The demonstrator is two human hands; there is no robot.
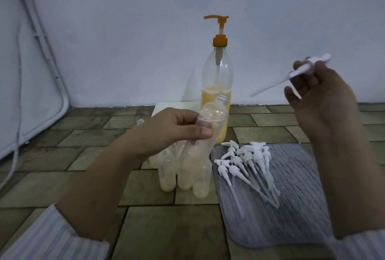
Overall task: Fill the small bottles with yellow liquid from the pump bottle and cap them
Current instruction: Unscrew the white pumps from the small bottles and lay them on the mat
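With the pump bottle (216, 97) standing far on the tiled floor (166, 228), the left hand (175, 128) should steady the small bottle (206, 126) its fingers grip while the right hand (320, 101), pinching a white cap (308, 68), threads its tube straight into the open neck.

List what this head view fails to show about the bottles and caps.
- Held small bottle: its fill level; the left hand covers its middle.
- Standing small bottles: their count; hand and held bottle overlap them.
- Pump cap in the right hand: motion-blurred, fingers cover its collar.
- Small clear object behind the left wrist: mostly hidden.
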